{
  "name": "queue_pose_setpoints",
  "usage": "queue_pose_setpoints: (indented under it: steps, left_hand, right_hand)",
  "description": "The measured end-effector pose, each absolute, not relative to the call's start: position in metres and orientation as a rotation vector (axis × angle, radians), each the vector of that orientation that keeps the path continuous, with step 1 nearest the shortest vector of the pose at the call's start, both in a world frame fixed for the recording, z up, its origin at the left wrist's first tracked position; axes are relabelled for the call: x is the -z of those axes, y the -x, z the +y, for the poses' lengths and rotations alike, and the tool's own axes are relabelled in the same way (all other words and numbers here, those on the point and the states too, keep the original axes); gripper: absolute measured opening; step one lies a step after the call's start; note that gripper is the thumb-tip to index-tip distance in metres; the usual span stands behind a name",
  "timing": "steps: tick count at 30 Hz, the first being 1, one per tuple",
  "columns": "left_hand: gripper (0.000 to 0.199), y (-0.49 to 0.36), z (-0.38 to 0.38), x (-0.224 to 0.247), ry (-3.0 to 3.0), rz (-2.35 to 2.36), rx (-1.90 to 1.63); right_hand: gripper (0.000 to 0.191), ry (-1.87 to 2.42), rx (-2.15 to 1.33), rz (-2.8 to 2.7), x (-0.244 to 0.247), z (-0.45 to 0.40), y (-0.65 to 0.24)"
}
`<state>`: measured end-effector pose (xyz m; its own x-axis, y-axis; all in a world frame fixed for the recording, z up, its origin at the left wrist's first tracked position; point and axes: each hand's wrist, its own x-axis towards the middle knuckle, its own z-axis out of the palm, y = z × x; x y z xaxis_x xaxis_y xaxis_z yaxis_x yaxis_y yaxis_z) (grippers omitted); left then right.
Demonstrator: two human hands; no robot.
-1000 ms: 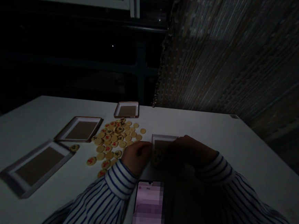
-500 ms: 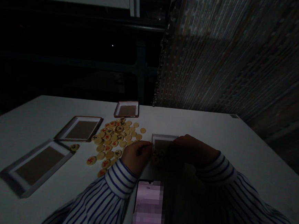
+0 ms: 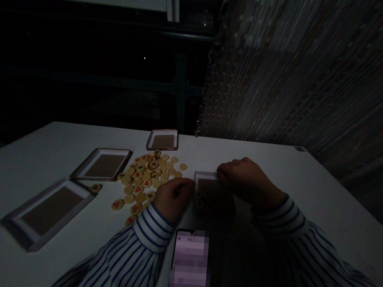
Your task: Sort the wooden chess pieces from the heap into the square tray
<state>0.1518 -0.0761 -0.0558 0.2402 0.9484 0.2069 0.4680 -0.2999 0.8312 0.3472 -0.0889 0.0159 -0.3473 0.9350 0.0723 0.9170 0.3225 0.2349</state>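
Note:
My left hand (image 3: 174, 198) is closed, its fingertips at the left wall of a small open box (image 3: 196, 177). Several round xiangqi pieces (image 3: 203, 200) lie inside the near part of this box, in deep shadow. Over the box's far right corner is my right hand (image 3: 250, 182), with its fingers curled; whatever they hold is hidden. A loose pile of wooden xiangqi pieces (image 3: 146, 176), some with red or black characters, spreads on the table to the left of my left hand.
On the white table (image 3: 309, 206) stand a long open box part (image 3: 51, 210), a tray-like lid (image 3: 106, 165) and a smaller lid (image 3: 163, 140). A lit phone (image 3: 188, 267) lies near my body. Behind the table hangs a string curtain (image 3: 255, 86). The light is dim.
My right hand has risen out of the box's shadow toward its far right corner, uncovering more of the pieces inside. My left hand stays at the box's left wall.

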Motion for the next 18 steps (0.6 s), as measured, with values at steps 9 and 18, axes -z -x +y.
queue_pose_setpoints:
  steps: [9, 18]
  left_hand:
    - [0.022, -0.151, -0.075, 0.056, -1.817, 1.282, -1.057]
    - [0.024, -0.143, -0.072, 0.042, -1.756, 1.256, -1.124]
  right_hand:
    - [0.028, -1.848, -0.428, 2.502, -0.016, -0.089, -0.343]
    - [0.028, -1.855, -0.442, 2.535, -0.02, -0.093, -0.341]
